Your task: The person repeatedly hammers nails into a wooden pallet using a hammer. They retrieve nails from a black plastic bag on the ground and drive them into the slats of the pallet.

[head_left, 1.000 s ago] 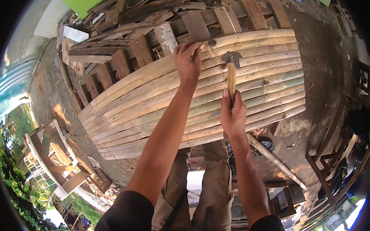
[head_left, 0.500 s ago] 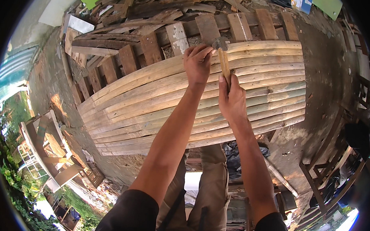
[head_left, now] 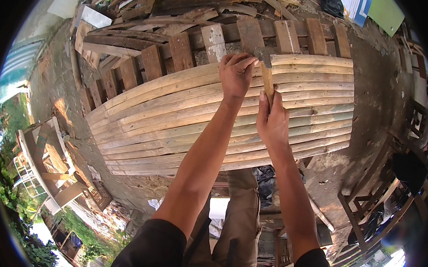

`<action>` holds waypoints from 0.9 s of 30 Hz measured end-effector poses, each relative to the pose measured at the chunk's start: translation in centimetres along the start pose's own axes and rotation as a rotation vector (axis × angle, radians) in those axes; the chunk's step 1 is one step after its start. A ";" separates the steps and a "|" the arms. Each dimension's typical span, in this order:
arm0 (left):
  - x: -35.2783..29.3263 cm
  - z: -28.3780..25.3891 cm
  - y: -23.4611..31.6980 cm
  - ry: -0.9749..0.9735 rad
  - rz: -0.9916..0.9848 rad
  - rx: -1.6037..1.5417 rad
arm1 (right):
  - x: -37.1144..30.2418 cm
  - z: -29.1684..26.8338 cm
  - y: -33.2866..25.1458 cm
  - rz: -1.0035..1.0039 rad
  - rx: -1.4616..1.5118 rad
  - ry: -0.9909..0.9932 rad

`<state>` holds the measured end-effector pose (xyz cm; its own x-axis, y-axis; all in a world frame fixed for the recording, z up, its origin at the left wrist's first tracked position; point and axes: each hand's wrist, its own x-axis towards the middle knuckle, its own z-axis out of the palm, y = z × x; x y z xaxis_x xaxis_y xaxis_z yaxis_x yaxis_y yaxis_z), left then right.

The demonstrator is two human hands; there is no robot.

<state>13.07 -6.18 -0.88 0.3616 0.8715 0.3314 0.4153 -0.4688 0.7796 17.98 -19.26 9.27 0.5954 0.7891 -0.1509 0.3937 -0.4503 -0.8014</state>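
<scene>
A hammer point(head_left: 266, 74) is held in the right hand point(head_left: 273, 118), its wooden handle gripped near the lower end with the thumb laid along one side. The tool is pointed away from the body, so that its dark metal head is placed beyond the right hand and just to the right of the left hand's fingertips; whether they are touched by it cannot be told. The left hand point(head_left: 236, 75) is kept narrow, its fingers bent and thumb and forefinger drawn close together; whether anything small is pinched between them cannot be made out. Both hands are seen over a panel of long bamboo slats point(head_left: 172, 110), laid side by side, the left one near its far edge. Beyond that edge a row of short wooden boards point(head_left: 181, 52) is set, backed by a heap of scrap timber point(head_left: 188, 15). On the near side, the trousers point(head_left: 238, 206) are flanked by dark plastic sheeting point(head_left: 264, 184).
</scene>
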 end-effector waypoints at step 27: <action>-1.5 -1.1 0.8 -0.158 0.135 0.164 | 0.1 0.2 1.7 -0.027 -0.157 0.001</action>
<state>11.95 -7.72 -0.22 0.5433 0.7721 0.3298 0.4793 -0.6077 0.6332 18.60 -19.85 7.79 0.5842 0.8011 -0.1300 0.5137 -0.4890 -0.7050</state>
